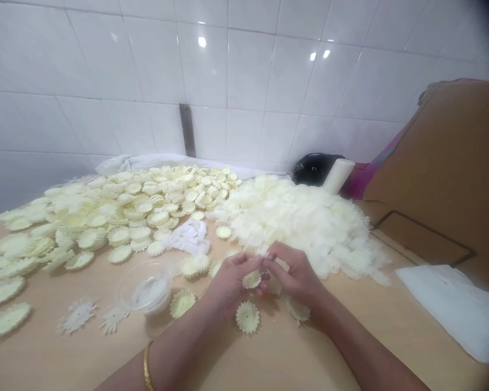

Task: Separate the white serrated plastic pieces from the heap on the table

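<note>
My left hand (228,282) and my right hand (295,274) meet at the middle of the tan table (391,326), fingers pinched together on a small pale-yellow flower piece (251,279). More finished yellow flowers (248,316) lie just in front of the hands. A gold bangle (147,366) sits on my left wrist. Behind the hands rises a heap of thin white petal pieces (305,220).
Many yellow flowers (146,201) are spread over the left and back of the table. A clear shallow dish (146,290) and flat white cut-outs (77,315) lie to the left. A white cloth (456,307), brown cardboard (444,174), a white roll (338,175) and a black object (313,168) stand right.
</note>
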A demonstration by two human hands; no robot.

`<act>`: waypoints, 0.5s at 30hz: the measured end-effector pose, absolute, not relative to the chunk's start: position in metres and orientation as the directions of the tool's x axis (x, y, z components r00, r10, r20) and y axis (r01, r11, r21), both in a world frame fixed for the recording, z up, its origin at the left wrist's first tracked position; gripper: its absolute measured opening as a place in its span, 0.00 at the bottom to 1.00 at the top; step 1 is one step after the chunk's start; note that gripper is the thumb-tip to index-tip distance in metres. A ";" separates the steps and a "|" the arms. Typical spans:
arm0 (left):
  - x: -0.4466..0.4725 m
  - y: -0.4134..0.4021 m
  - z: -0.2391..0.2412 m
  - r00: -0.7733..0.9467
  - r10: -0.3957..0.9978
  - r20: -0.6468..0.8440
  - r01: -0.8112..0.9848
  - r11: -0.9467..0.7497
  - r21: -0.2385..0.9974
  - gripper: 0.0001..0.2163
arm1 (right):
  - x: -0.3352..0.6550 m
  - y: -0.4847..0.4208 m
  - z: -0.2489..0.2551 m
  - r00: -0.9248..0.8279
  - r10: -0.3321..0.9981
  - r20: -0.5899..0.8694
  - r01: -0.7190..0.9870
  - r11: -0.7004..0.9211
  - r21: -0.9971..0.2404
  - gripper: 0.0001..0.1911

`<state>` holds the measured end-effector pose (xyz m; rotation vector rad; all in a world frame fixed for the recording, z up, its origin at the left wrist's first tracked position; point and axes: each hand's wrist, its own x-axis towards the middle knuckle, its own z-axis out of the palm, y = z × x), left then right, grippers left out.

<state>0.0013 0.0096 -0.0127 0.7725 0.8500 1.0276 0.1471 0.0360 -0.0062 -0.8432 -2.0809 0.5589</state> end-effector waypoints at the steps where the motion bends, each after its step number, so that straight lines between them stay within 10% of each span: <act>1: 0.001 0.010 -0.013 0.265 0.937 -0.226 -0.404 0.321 0.857 0.10 | 0.147 0.036 -0.005 -0.450 0.735 0.506 0.360 0.668 -0.651 0.10; 8: 0.003 0.010 -0.010 0.147 0.935 -0.322 -0.340 0.354 0.871 0.13 | 0.163 0.051 -0.006 0.068 0.807 0.586 0.541 0.464 -0.702 0.14; 15: 0.005 0.010 -0.006 0.010 0.920 -0.392 -0.242 0.382 0.892 0.16 | 0.165 0.056 -0.013 -0.086 0.753 0.653 0.673 0.526 -0.519 0.10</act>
